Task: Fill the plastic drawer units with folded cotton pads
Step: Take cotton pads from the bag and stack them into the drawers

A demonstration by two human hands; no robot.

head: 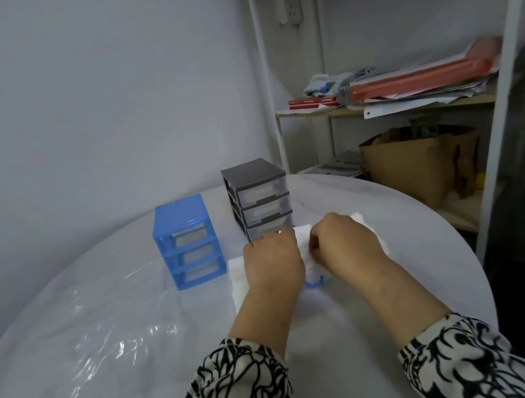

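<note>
A blue three-drawer plastic unit [187, 241] and a grey three-drawer unit [258, 196] stand side by side on the round white table [401, 245]. Just in front of the grey unit, my left hand [273, 261] and my right hand [345, 244] meet over a white cotton pad [303, 240] and both pinch it between curled fingers. More white pads [237, 277] lie under and left of my left hand. A small blue drawer [315, 283] shows between my wrists, mostly hidden.
Crumpled clear plastic sheeting [102, 329] covers the table's left half. A metal shelf [411, 97] with papers, red folders and a brown paper bag [422, 165] stands to the right, beyond the table edge. The wall is close behind the units.
</note>
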